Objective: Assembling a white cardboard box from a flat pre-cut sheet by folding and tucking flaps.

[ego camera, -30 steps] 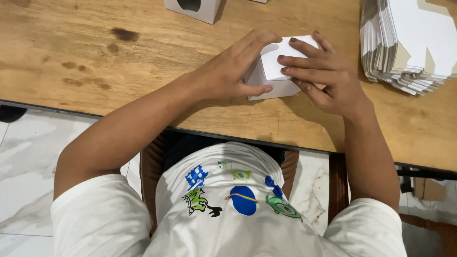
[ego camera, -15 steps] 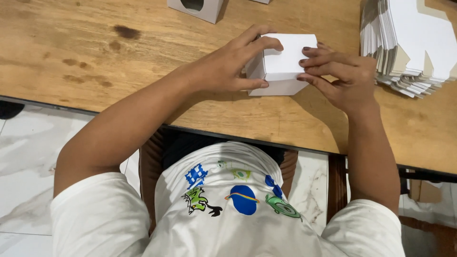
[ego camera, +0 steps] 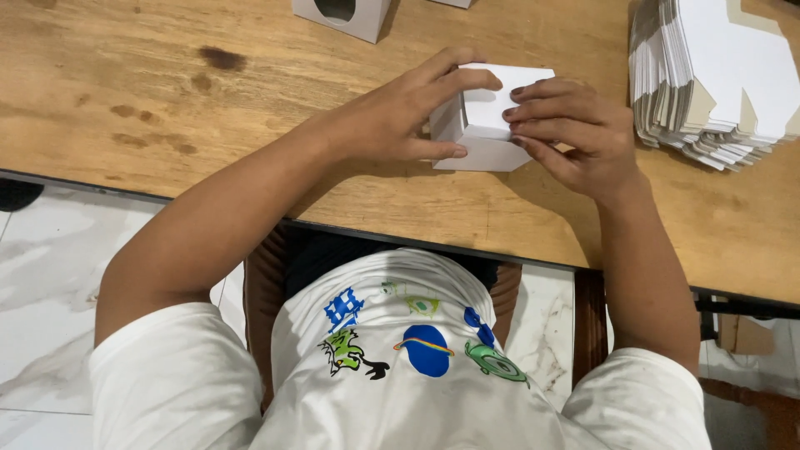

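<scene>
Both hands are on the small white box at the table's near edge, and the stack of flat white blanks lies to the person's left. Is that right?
Not quite. The head view shows both the left hand and right hand on the small white box, but the stack of flat blanks lies to the person's right on the wooden table.

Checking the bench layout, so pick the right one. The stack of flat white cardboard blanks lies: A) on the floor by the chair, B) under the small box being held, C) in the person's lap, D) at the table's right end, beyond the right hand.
D: the stack of blanks sits on the wooden table at its right end, past the right hand, apart from the white box held by both hands.
</scene>
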